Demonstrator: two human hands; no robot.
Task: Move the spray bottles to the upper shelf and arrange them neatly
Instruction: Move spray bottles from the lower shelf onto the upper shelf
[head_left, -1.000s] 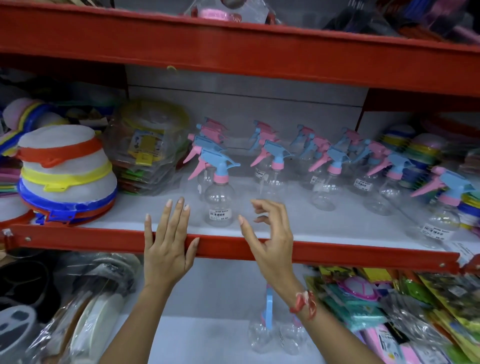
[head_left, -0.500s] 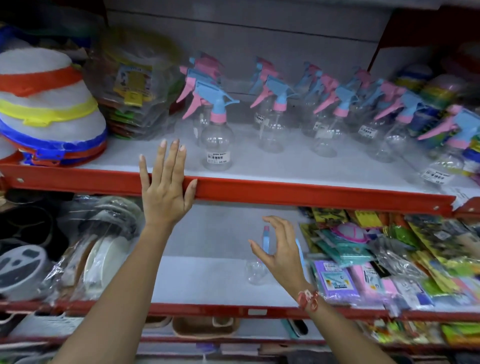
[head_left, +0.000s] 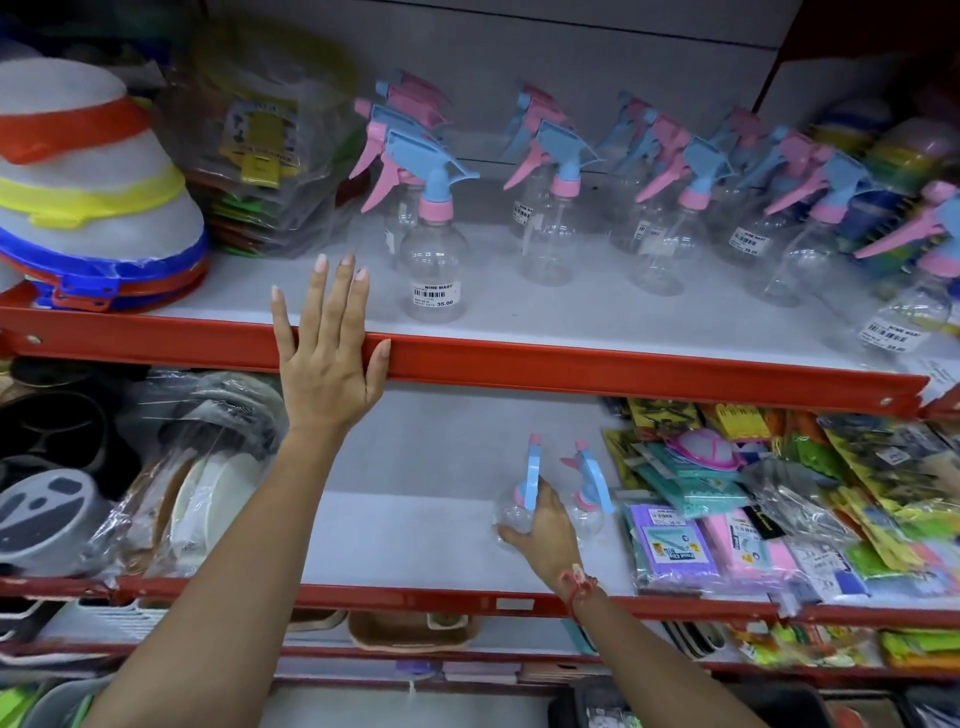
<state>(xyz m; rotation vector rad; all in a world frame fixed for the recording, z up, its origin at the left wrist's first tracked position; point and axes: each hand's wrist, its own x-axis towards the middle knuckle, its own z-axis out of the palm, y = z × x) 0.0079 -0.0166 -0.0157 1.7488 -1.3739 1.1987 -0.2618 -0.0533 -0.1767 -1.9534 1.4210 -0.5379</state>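
Note:
Two clear spray bottles with blue triggers stand on the lower shelf (head_left: 405, 540). My right hand (head_left: 545, 535) wraps around the left spray bottle (head_left: 511, 512); the other bottle (head_left: 589, 499) stands just to its right, untouched. Several more clear spray bottles with pink and blue heads stand in rows on the upper shelf (head_left: 623, 364), the nearest one (head_left: 434, 260) at the front with a price label. My left hand (head_left: 330, 353) lies flat with fingers spread on the upper shelf's red front edge, left of that bottle.
Stacked white bowls with coloured rims (head_left: 88, 208) and bagged goods (head_left: 260, 156) fill the upper shelf's left. Packets in plastic (head_left: 779, 519) crowd the lower shelf's right, wrapped plates (head_left: 197, 493) its left. Bare white shelf lies between them.
The view tilted down. My right hand dropped from the upper shelf's edge to the lower shelf and closed around the left bottle. My left hand stayed on the red edge.

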